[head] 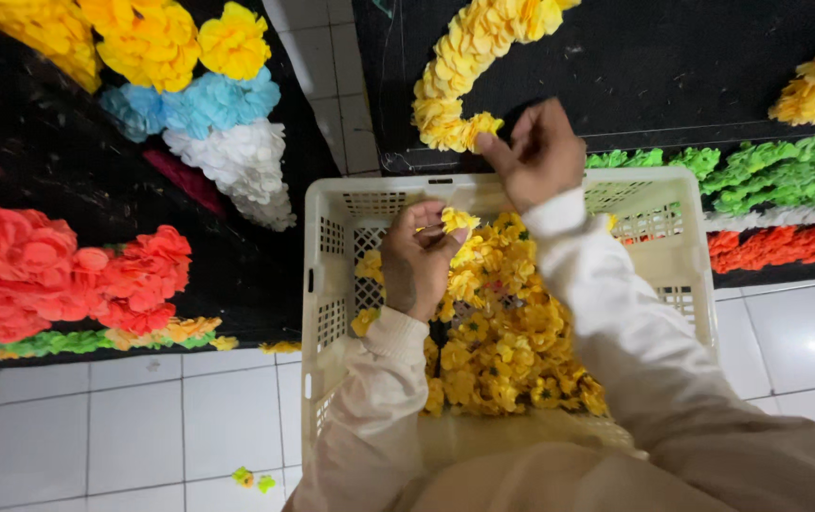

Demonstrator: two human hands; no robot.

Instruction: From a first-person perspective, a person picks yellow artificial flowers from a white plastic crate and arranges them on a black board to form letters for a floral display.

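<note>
presently, a cream perforated plastic basket [324, 284] is seen resting against the lap, heaped with loose yellow artificial flower heads [507, 351]; so placed, its stock lies directly under both hands. a single small yellow fabric flower [458, 220] is pinched between the fingertips of the left hand [415, 261], which is curled closed around it just above the heap. the right hand [542, 156] is closed in a pinch on the lower end of a long yellow flower garland [469, 71], apparently so that this end is held steady near the basket's far rim. the garland lies on a black cloth mat [673, 66]; its long axis curves from the upper right of the view down to the pinched end, which points toward the basket. a thread cannot be made out. red, green, blue and white garlands lie to either side on the white tiled floor [133, 427].
</note>
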